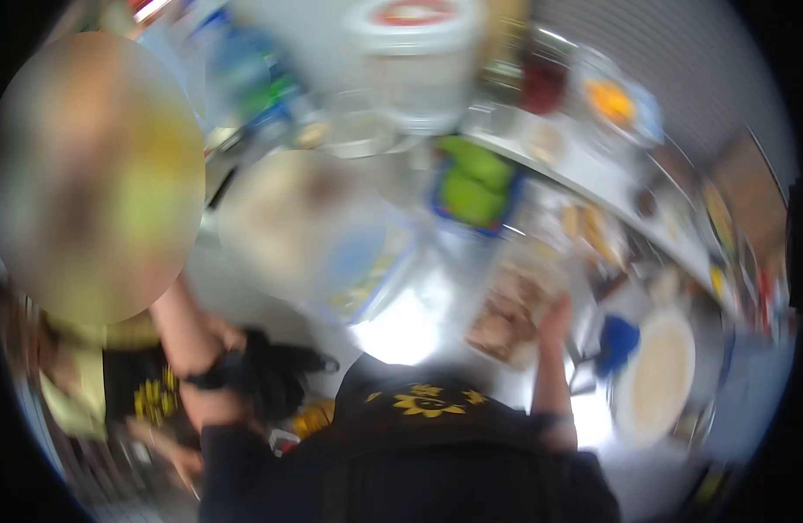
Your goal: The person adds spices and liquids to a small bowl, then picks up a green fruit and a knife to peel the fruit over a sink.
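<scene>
Everything is smeared by motion. My right hand [554, 321] is at the right side of a clear container [548, 261] with brownish-pink pieces, apparently meat [504, 321], and seems to grip its edge. My left forearm [182, 318], with a black band at the wrist, reaches up into a large blurred oval that hides my left hand. Just right of that oval stand a large, pale, rounded shape [262, 213] and a blue-rimmed tray or tub [358, 261] with yellowish bits.
A blue container [471, 187] of green items sits beyond the meat. Behind it stands a white lidded bucket [419, 74]. A shelf [593, 166] with containers runs along the right, above an oval pale tub [659, 375]. At lower left is another person's hand [188, 462].
</scene>
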Demonstrator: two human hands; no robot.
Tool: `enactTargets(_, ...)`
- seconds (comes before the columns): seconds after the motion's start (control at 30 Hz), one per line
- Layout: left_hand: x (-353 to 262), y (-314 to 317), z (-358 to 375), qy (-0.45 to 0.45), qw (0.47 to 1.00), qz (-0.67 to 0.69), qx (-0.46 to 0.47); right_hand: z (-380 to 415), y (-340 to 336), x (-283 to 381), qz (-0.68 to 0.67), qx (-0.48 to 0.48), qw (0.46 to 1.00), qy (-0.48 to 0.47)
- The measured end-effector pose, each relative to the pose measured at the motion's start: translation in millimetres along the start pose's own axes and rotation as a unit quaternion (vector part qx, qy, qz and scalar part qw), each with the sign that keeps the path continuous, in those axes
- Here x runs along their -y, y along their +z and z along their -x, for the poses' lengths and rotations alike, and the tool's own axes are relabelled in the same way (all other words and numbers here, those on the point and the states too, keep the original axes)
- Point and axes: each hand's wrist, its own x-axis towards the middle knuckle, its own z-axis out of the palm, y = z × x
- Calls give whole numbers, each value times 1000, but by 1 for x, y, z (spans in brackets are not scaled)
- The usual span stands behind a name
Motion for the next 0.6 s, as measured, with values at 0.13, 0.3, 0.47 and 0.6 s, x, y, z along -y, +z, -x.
enactTargets(0.13, 62, 6, 27, -138, 990, 19, 3, 1, -12, 62, -39, -50, 994, 85)
enactTargets(0.3, 159, 26, 83, -372, 901, 64, 215, -3, -49, 99, -140, -50, 975, 166)
enactTargets(0.47, 210, 57, 158, -510, 839, -42, 186, -1, -64, 105, -161, -28, 973, 162)
enactTargets(0.6, 231, 69, 191, -564, 787, -92, 233, 4, -45, 95, -160, -51, 971, 168)
